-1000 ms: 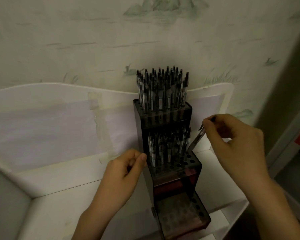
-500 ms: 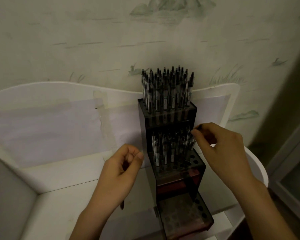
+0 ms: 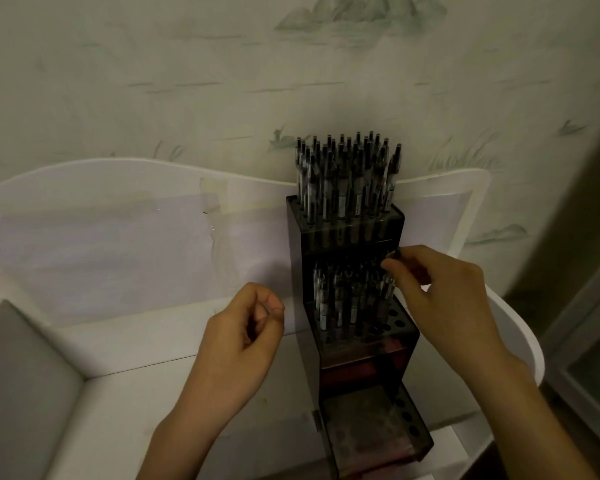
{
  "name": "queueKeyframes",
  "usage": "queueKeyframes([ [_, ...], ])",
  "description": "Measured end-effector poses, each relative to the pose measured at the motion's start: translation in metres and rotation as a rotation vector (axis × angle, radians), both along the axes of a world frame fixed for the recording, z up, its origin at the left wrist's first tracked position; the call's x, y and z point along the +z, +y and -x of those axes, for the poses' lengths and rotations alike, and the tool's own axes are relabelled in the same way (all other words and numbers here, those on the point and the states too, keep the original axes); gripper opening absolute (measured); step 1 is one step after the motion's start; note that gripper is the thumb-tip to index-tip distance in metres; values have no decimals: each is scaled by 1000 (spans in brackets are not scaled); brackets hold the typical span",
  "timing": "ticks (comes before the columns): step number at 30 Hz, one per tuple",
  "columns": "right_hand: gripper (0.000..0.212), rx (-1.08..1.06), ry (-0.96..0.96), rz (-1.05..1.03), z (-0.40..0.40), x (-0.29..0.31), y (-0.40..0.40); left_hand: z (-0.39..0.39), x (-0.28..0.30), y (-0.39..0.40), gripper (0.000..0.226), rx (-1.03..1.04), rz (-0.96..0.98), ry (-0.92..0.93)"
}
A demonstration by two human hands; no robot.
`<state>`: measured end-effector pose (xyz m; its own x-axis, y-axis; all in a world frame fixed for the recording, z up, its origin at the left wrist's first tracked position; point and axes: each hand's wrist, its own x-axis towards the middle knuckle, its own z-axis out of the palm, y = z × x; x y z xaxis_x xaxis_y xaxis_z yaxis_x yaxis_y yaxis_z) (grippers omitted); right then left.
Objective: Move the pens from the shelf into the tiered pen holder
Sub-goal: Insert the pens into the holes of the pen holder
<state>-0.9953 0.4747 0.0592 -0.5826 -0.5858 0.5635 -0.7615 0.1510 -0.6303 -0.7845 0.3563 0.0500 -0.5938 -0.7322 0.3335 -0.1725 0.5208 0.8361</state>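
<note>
The right hand (image 3: 444, 289) pinches a pen (image 3: 392, 268) by its top, just above the tiered pen holder's (image 3: 354, 341) middle tier (partly filled). The left hand (image 3: 243, 337) curls empty beside it.

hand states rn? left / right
Left hand: fingers curled, holding nothing visible, beside the tiered pen holder.
Right hand: pinching the top of a pen over the holder's middle tier.
</note>
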Motion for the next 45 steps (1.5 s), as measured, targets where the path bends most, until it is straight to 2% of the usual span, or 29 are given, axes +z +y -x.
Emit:
queueKeyframes([
  [6,12,-17,16,-65,3,-6,3,-1,-1,0,17,0,1,-1],
  [11,18,1,-46,-86,0,-14,2,-2,-1,1,20,-13,-28,1],
  [17,43,-46,-88,-112,-5,-14,12,2,1,1,18,-42,0,-23],
  [22,38,-101,-49,-107,-13,-18,22,1,2,1,17,-54,19,-37],
  [25,24,-90,-42,-57,-24,-19,27,1,4,1,16,-56,30,-43],
  [27,16,2,-72,-59,-45,-23,25,1,7,2,15,-65,44,-44],
  [29,18,164,-109,-112,-70,-35,16,1,11,3,14,-75,53,-40],
  [32,39,357,-202,-225,-97,-56,-6,4,13,4,15,-90,57,-24],
  [35,28,487,-257,-303,-112,-73,-29,7,13,6,17,-100,70,-27],
  [38,3,555,-371,-238,-123,-81,-41,9,10,7,19,-118,59,-36],
  [42,23,601,-402,-155,-125,-87,-46,5,4,5,20,-142,38,-80],
  [45,18,609,-407,-159,-122,-96,-45,1,2,3,20,-142,110,-123],
])
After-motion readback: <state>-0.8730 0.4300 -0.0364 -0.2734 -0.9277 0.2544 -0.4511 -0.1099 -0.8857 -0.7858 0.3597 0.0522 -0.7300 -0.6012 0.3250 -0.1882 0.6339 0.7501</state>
